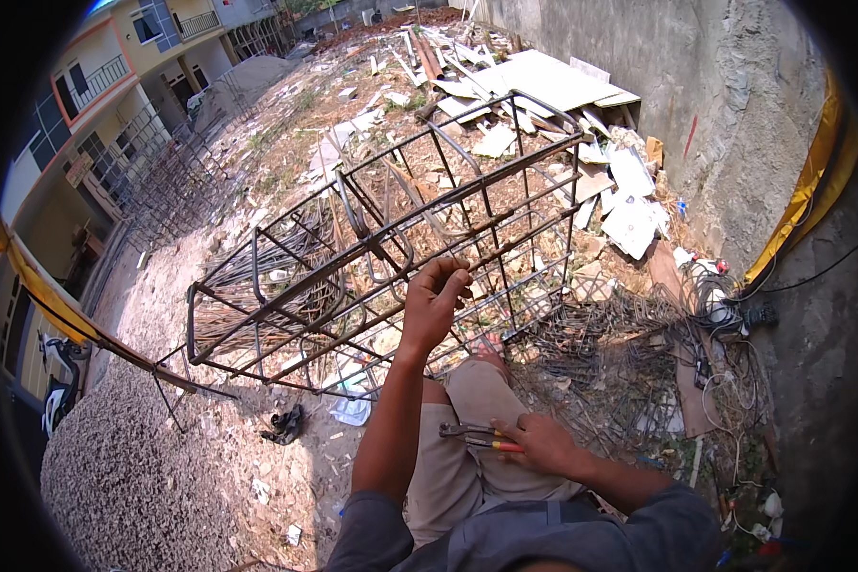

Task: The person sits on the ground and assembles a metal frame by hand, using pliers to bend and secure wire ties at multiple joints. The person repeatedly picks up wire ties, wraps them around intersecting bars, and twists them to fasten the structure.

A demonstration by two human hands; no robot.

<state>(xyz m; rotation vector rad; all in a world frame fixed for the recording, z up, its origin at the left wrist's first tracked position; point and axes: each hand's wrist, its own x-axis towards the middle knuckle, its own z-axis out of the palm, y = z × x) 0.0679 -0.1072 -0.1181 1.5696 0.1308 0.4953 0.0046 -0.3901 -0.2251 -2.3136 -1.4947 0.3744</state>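
Observation:
A long cage of dark steel reinforcing bars (377,243) with bent square stirrups stands in front of me, slanting from the lower left up to the far right. My left hand (436,300) is raised at its near side, fingers curled and thumb pressed to them. Whatever those fingers pinch, if anything, is too small to tell. Over my right thigh, my right hand (541,444) is closed round a pair of end-cutting pincers (479,436) with red and yellow handles. Their dark jaws point left, away from the cage.
Loose rods (234,319) lie behind the cage. A gravel heap (133,486) is at left, tangled wire (610,334) at right. White broken boards (534,81) pile against a concrete wall (734,124). Cables (720,310) and a yellow tarp strip (810,191) are near it.

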